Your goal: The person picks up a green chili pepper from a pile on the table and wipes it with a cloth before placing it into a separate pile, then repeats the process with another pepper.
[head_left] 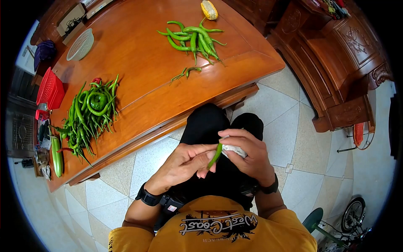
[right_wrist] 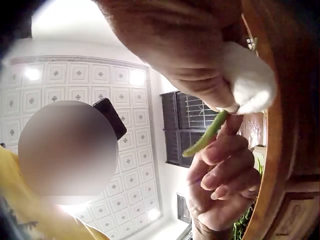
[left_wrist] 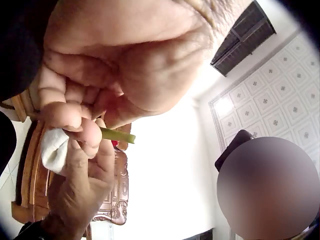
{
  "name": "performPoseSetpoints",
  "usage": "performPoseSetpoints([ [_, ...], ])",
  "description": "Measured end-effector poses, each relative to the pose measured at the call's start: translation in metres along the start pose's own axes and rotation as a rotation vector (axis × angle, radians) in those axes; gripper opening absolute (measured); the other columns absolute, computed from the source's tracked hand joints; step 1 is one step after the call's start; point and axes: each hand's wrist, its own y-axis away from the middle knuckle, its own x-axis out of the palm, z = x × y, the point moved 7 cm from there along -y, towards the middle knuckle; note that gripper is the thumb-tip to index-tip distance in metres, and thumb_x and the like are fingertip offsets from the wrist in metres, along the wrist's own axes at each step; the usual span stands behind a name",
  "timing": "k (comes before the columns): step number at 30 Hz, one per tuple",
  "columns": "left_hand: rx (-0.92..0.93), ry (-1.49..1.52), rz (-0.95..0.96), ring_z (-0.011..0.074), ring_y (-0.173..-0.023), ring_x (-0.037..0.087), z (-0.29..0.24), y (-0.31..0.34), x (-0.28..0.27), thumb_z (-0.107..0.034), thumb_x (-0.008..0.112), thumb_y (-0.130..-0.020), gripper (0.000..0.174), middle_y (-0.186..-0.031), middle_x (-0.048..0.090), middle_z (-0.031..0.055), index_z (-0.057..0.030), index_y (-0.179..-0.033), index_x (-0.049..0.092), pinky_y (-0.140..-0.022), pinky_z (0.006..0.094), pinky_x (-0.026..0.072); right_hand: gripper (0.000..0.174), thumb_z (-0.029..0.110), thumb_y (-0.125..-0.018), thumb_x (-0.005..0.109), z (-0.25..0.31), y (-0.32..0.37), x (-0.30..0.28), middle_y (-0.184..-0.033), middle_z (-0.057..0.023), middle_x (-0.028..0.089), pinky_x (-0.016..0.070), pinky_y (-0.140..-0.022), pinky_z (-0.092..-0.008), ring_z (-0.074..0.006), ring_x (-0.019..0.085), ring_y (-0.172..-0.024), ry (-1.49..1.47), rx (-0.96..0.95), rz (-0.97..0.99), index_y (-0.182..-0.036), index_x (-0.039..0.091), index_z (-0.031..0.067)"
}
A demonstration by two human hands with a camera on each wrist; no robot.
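Left hand [head_left: 178, 166] nearly closed, I have one green pepper [head_left: 215, 158] pinched between thumb and fingers, while the right hand [head_left: 254, 158] curls round a white cloth [head_left: 235, 150] against the pepper's other end. I judge this as wiping; the next move calls for a gentle pass along the skin without bending it. Beyond, the counter [head_left: 138, 54] carries a large pepper heap [head_left: 98, 101] and a smaller group [head_left: 193, 41].

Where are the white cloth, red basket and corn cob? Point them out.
White cloth [right_wrist: 254, 86]: right wrist view, bulging middle.
Red basket [head_left: 56, 95]: head view, side wall.
Corn cob [head_left: 209, 10]: head view, middle.
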Motion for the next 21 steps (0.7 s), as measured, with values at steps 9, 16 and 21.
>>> performPoseSetpoints([
  [9,0.293,-0.171,-0.158,0.0059,-0.079,0.058,-0.004,-0.006,-0.015,-0.019,0.066,-0.089,0.024,-0.095,0.065,0.0054,0.0,-0.103,0.064,-0.066,0.0197,0.0467,0.024,-0.004,-0.081,0.063,-0.014,0.011,0.013,-0.107,-0.0116,0.064,0.0488,-0.078,-0.0248,-0.0147,0.063,-0.092,-0.357,0.153,0.055,-0.104,0.062,-0.0006],
  [16,0.127,0.035,-0.082,0.0072,-0.087,0.059,0.001,-0.011,-0.003,-0.015,0.061,-0.093,0.034,-0.102,0.065,0.0055,-0.0006,-0.123,0.052,-0.075,0.021,0.0481,0.022,0.001,-0.084,0.065,-0.025,0.016,0.016,-0.104,-0.0095,0.065,0.0476,-0.074,-0.0216,-0.0094,0.061,-0.088,-0.666,0.311,-0.013,-0.105,0.061,-0.0025],
  [21,0.117,0.023,-0.094,0.0064,-0.082,0.059,-0.001,-0.01,-0.002,-0.015,0.061,-0.093,0.037,-0.099,0.066,0.0054,-0.002,-0.126,0.053,-0.071,0.0198,0.0471,0.021,-0.001,-0.083,0.065,-0.024,0.015,0.014,-0.107,-0.0104,0.062,0.0474,-0.079,-0.024,-0.0121,0.06,-0.094,-0.562,0.283,-0.039,-0.103,0.061,-0.003],
])
